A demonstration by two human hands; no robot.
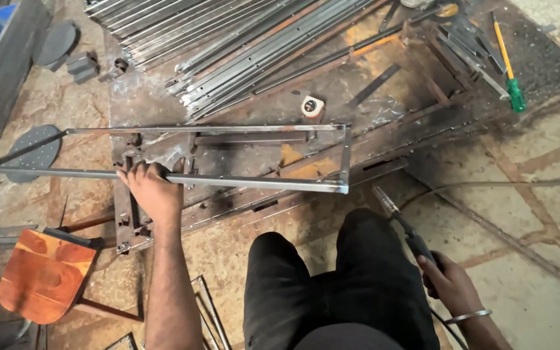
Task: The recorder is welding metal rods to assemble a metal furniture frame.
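A long rectangular frame of steel angle bar [260, 181] lies flat on the steel work plate [332, 97] on the floor. My left hand [152, 188] grips its near bar, left of the middle. My right hand [452, 285] holds a welding torch [400, 223] by the handle, a bangle on that wrist. The torch tip points up toward the frame's near right corner [343, 188] and stops a short way from it. A black cable runs from the torch off to the right. My knees in dark trousers are between my two arms.
A pile of long steel strips [241, 45] lies at the back. A tape measure [312, 107] sits behind the frame. A green-handled screwdriver [510, 71] lies at the right. An orange welding shield [43, 272] is near left. Round metal discs [37, 152] lie on the left floor.
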